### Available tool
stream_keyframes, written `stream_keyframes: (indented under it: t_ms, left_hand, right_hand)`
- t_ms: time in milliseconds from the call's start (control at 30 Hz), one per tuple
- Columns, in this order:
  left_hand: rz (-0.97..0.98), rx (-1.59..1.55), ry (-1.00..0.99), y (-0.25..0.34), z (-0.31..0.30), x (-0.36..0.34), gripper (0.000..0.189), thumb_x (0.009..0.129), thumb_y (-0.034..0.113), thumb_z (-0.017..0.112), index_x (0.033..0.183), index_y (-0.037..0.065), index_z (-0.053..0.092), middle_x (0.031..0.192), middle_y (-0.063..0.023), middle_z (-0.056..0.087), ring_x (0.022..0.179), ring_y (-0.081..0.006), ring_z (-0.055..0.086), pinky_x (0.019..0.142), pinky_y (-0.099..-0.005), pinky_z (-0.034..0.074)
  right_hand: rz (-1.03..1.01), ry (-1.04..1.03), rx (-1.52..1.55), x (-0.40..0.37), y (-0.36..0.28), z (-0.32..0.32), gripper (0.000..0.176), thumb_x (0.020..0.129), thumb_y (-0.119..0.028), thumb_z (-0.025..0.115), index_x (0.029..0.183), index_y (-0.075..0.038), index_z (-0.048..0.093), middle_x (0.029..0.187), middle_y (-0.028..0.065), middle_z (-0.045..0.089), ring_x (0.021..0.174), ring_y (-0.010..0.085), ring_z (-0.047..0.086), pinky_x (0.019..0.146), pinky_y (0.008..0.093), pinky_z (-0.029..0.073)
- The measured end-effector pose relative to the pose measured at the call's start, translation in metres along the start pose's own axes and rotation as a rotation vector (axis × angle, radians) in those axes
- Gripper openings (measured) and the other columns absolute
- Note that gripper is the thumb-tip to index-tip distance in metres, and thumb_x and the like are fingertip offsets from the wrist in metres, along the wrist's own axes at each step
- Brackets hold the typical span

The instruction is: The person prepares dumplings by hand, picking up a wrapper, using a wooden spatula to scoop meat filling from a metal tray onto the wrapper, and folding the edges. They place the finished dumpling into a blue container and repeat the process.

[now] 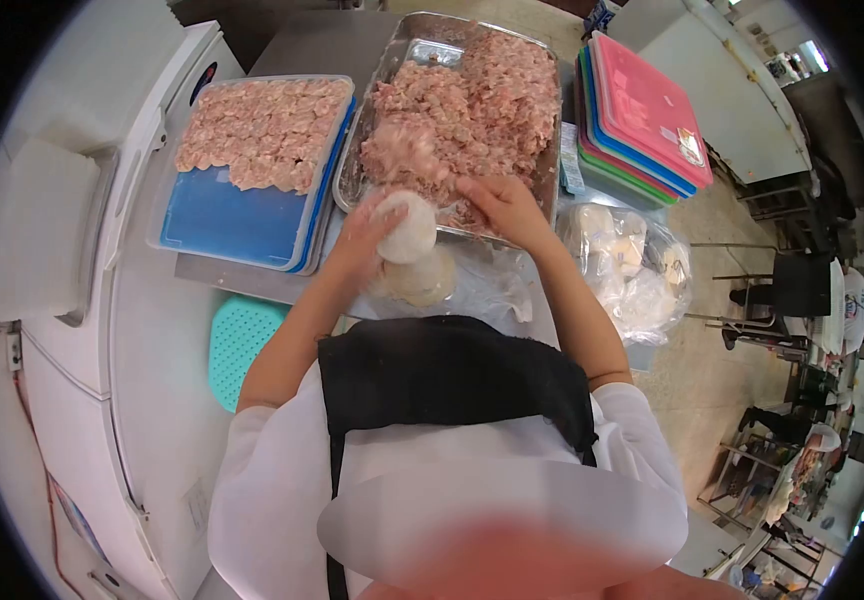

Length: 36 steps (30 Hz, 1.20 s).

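My left hand [370,236], somewhat blurred, is closed on a round white dough wrapper [410,232] at the near edge of the metal tray. Just below lies a pale stack of round wrappers [422,280]. My right hand [508,208] is closed over the tray's near side, fingertips pinched on something I cannot make out. A motion-blurred lump of meat [399,148] shows up and left of those fingertips. Ground meat filling [492,100] fills most of the metal tray [350,165].
At left, a blue-lined tray [237,220] holds rows of meat-filled pieces. Stacked coloured lids or trays [644,110] stand at right, above a plastic bag of wrappers [627,262]. A turquoise perforated stool [242,345] sits below the table by the white freezer [167,330]. People work far right.
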<state>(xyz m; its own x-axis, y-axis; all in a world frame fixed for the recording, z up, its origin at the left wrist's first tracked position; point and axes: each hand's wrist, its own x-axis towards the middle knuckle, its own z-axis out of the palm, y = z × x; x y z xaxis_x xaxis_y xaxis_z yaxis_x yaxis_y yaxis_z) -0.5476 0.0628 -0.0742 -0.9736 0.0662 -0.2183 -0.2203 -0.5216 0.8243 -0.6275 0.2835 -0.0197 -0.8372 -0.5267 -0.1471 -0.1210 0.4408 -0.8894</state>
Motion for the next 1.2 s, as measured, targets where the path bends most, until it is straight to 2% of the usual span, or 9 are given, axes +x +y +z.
stream_keyframes:
  t_ms: [133,333,433,633,733,933,1033,1133,1200]
  left_hand:
    - [0.099,-0.312,0.029,0.03,0.037,0.037,0.039,0.099,0.026,0.048,0.129,0.002,0.047,0.126,-0.0147,0.055,0.114,-0.0274,0.056,0.099,-0.0409,0.044]
    - [0.092,-0.699,0.044,0.073,0.07,0.053,0.067,0.097,0.05,0.036,0.135,-0.006,0.038,0.135,-0.0224,0.046,0.128,-0.0338,0.043,0.108,-0.0481,0.033]
    - [0.132,-0.686,0.144,0.048,0.042,0.076,0.08,0.094,0.059,0.033,0.135,-0.01,0.034,0.138,-0.0238,0.041,0.129,-0.0373,0.04,0.11,-0.0505,0.028]
    - [0.028,-0.715,0.122,0.054,0.051,0.073,0.079,0.091,0.065,0.035,0.127,-0.005,0.043,0.134,-0.0224,0.046,0.127,-0.0379,0.04,0.108,-0.0529,0.029]
    - [0.02,-0.709,0.157,0.06,0.049,0.069,0.078,0.089,0.065,0.039,0.125,-0.004,0.047,0.128,-0.0213,0.05,0.124,-0.0385,0.042,0.106,-0.0557,0.029]
    - [0.019,-0.549,0.206,0.065,0.043,0.075,0.071,0.089,0.058,0.044,0.123,-0.003,0.05,0.12,-0.019,0.055,0.119,-0.0386,0.047,0.102,-0.0574,0.034]
    - [0.063,-0.696,0.124,0.072,0.032,0.079,0.062,0.088,0.049,0.05,0.123,-0.002,0.049,0.119,-0.0185,0.055,0.118,-0.0365,0.049,0.101,-0.0577,0.035]
    - [0.121,-0.387,-0.146,0.083,0.026,0.075,0.055,0.084,0.031,0.061,0.128,0.002,0.047,0.124,-0.0164,0.054,0.122,-0.0329,0.047,0.101,-0.0536,0.038]
    - [0.251,0.013,-0.21,0.091,0.035,0.067,0.058,0.081,0.018,0.066,0.133,0.004,0.044,0.125,-0.0139,0.054,0.122,-0.0276,0.048,0.1,-0.0452,0.039]
  right_hand:
    - [-0.034,0.08,0.386,-0.004,-0.02,-0.009,0.036,0.096,-0.034,0.054,0.099,-0.001,0.069,0.058,-0.004,0.048,0.054,0.0066,0.044,0.05,0.0256,0.035]
    - [-0.494,0.378,-0.299,0.004,0.005,0.002,0.026,0.093,-0.028,0.056,0.105,-0.007,0.067,0.072,0.0099,0.061,0.063,0.0256,0.062,0.056,0.036,0.046]
    - [-0.23,0.17,-0.88,-0.025,-0.03,-0.03,0.023,0.091,-0.023,0.056,0.106,-0.008,0.062,0.083,0.0174,0.063,0.077,0.036,0.064,0.065,0.0443,0.05]
    - [-0.431,0.23,-0.843,-0.012,-0.015,-0.013,0.02,0.09,-0.023,0.056,0.105,-0.01,0.059,0.082,0.014,0.063,0.076,0.0338,0.064,0.063,0.0456,0.051]
    - [-0.218,0.082,-1.061,-0.026,-0.051,-0.039,0.023,0.089,-0.022,0.056,0.109,-0.01,0.058,0.083,0.0142,0.063,0.075,0.0333,0.064,0.062,0.0455,0.051]
    - [-0.452,0.261,-0.793,-0.009,-0.025,-0.009,0.027,0.091,-0.024,0.056,0.111,-0.008,0.06,0.077,0.0168,0.062,0.076,0.0352,0.064,0.063,0.0456,0.051]
    - [-0.739,0.235,-0.547,0.003,-0.012,-0.032,0.025,0.094,-0.026,0.056,0.111,-0.008,0.062,0.073,0.011,0.06,0.064,0.0253,0.062,0.054,0.0354,0.048]
    - [-0.156,0.172,-0.173,-0.011,-0.015,-0.045,0.031,0.098,-0.03,0.051,0.107,-0.003,0.063,0.063,0.0032,0.053,0.056,0.0142,0.054,0.05,0.0294,0.042]
    - [-0.005,0.118,-0.025,-0.016,-0.02,-0.045,0.03,0.098,-0.027,0.051,0.108,-0.002,0.064,0.066,0.0067,0.054,0.057,0.0156,0.052,0.054,0.0317,0.044]
